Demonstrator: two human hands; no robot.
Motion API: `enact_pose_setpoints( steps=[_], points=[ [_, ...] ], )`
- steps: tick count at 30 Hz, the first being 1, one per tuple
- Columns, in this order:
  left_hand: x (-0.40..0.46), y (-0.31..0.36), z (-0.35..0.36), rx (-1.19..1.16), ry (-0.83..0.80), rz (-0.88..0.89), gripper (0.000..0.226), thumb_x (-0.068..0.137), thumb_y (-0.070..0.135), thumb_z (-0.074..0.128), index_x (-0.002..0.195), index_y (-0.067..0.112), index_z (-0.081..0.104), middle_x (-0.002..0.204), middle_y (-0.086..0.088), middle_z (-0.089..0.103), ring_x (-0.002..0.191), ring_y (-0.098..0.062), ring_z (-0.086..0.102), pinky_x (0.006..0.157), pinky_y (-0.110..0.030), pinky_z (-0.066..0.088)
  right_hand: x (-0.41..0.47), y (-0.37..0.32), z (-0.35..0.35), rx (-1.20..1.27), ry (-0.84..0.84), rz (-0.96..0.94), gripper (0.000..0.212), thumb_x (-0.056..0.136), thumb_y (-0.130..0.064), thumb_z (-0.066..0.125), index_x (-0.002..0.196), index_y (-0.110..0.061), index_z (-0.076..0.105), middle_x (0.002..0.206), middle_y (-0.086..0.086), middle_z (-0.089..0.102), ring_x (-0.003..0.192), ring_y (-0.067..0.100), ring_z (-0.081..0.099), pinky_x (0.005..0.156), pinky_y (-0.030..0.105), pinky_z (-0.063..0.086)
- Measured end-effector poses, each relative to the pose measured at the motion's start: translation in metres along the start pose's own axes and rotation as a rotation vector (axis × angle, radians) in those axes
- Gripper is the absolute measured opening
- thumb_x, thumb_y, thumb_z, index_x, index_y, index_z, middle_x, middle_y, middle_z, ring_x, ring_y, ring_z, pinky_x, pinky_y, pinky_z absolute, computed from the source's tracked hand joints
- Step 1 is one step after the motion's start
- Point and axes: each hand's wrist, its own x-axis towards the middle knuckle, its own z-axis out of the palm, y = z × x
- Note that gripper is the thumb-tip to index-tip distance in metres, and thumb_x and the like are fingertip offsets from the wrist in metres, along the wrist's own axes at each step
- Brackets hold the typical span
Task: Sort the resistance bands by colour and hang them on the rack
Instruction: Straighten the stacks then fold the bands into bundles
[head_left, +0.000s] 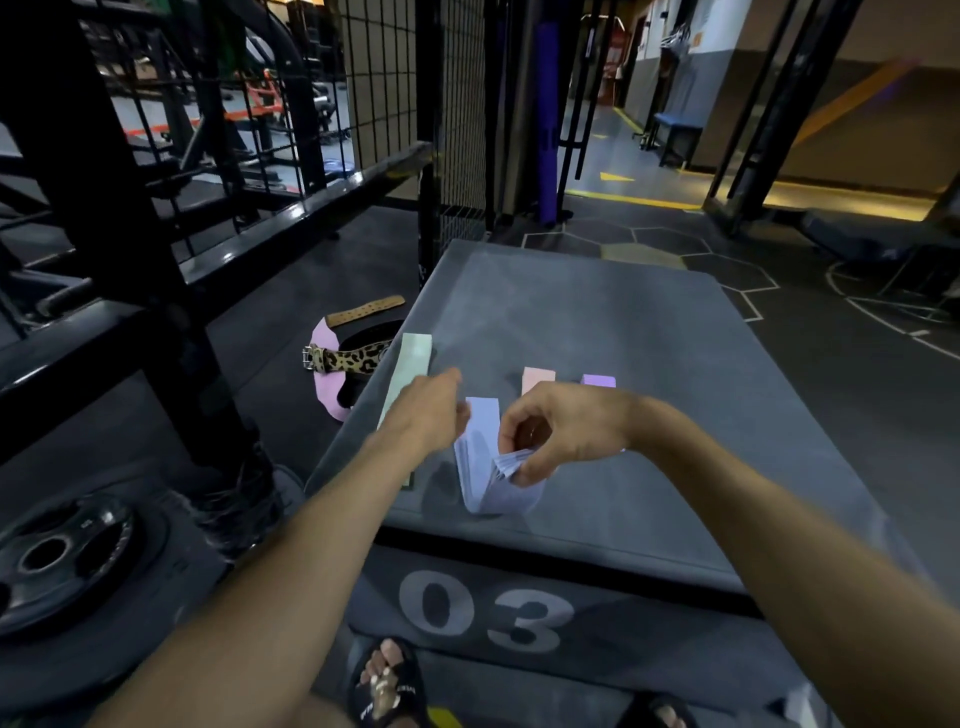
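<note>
my right hand pinches the bunched pale lavender flat rubber resistance band under my fingertips; my left hand grips its far end, i think. best keep it taut, flattening it beside the mint green flat band.

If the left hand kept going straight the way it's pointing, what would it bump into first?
Probably the pale lilac flat resistance band that the right hand pinches; the left hand points right toward its upper end, though depth is unclear.

Gym clutter around your grey box

To your left a leopard-print belt lies on the floor, a weight plate nearer; a blue bench stands far right.
</note>
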Motion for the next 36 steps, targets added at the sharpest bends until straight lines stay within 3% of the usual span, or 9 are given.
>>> enact_pose_setpoints(
  steps=[2,5,9,16,20,24,30,33,36],
  points=[
    [0.011,0.017,0.007,0.050,-0.064,-0.081,0.049,0.095,0.045,0.057,0.129,0.011,0.044,0.128,-0.020,0.057,0.116,-0.040,0.057,0.088,-0.041,0.046,0.002,0.003,0.004,0.015,-0.008,0.010,0.016,0.078,-0.010,0.082,0.091,-0.013,0.072,0.083,0.008,0.070,0.075,0.014,0.063,0.074,0.037,0.057],
    [0.023,0.028,0.028,0.104,-0.137,-0.142,0.068,0.095,0.041,0.053,0.151,0.014,0.024,0.147,-0.022,0.039,0.132,-0.040,0.048,0.103,-0.043,0.042,0.000,0.002,0.009,0.014,-0.034,-0.001,0.017,0.077,-0.015,0.083,0.089,-0.019,0.073,0.077,-0.010,0.066,0.073,0.009,0.061,0.069,0.025,0.051],
    [0.028,0.027,0.049,0.178,-0.220,-0.178,0.082,0.098,0.041,0.049,0.161,0.017,0.002,0.156,-0.023,0.023,0.141,-0.039,0.037,0.110,-0.041,0.035,-0.003,0.005,0.013,0.052,-0.053,0.006,0.017,0.078,-0.013,0.083,0.092,-0.016,0.073,0.079,-0.007,0.068,0.075,0.011,0.063,0.071,0.025,0.052],
    [0.033,0.032,0.055,0.165,-0.178,-0.139,0.055,0.103,0.035,0.039,0.151,0.012,0.027,0.142,-0.022,0.039,0.130,-0.039,0.048,0.103,-0.042,0.041,-0.003,0.005,0.018,0.072,-0.068,0.031,0.022,0.080,-0.012,0.083,0.099,-0.010,0.071,0.082,-0.005,0.068,0.079,0.012,0.063,0.075,0.028,0.053],
    [0.031,0.031,0.054,0.163,-0.196,-0.146,0.066,0.101,0.038,0.042,0.157,0.013,0.017,0.147,-0.023,0.034,0.135,-0.039,0.044,0.104,-0.043,0.039,-0.004,0.003,0.018,0.070,-0.075,0.028,0.023,0.080,-0.010,0.083,0.099,-0.008,0.071,0.080,-0.007,0.068,0.077,0.010,0.063,0.074,0.027,0.053],
    [0.033,0.030,0.056,0.136,-0.190,-0.134,0.060,0.103,0.037,0.038,0.153,0.009,0.022,0.144,-0.025,0.035,0.129,-0.042,0.048,0.100,-0.044,0.042,-0.007,0.000,0.017,0.065,-0.073,0.022,0.024,0.080,-0.010,0.083,0.100,-0.009,0.071,0.080,-0.010,0.067,0.078,0.010,0.063,0.075,0.027,0.054],
    [0.034,0.026,0.056,0.126,-0.191,-0.143,0.061,0.101,0.035,0.046,0.151,0.007,0.023,0.143,-0.026,0.036,0.125,-0.042,0.051,0.095,-0.043,0.044,-0.010,0.000,0.016,0.072,-0.063,0.016,0.023,0.079,-0.008,0.083,0.099,-0.006,0.071,0.087,0.001,0.071,0.082,0.015,0.065,0.082,0.038,0.057],
    [0.032,0.026,0.055,0.156,-0.219,-0.150,0.072,0.100,0.037,0.047,0.158,0.012,0.012,0.149,-0.024,0.030,0.132,-0.041,0.046,0.100,-0.044,0.042,-0.011,-0.001,0.017,0.073,-0.053,0.028,0.023,0.079,-0.008,0.082,0.099,-0.007,0.071,0.086,0.001,0.071,0.080,0.013,0.064,0.076,0.030,0.055],
    [0.031,0.028,0.055,0.157,-0.217,-0.148,0.069,0.103,0.038,0.042,0.159,0.014,0.010,0.150,-0.024,0.029,0.134,-0.041,0.043,0.102,-0.044,0.040,-0.011,-0.002,0.017,0.075,-0.042,0.035,0.023,0.078,-0.009,0.083,0.098,-0.009,0.071,0.088,0.006,0.072,0.079,0.014,0.064,0.073,0.027,0.053]
  ],
)
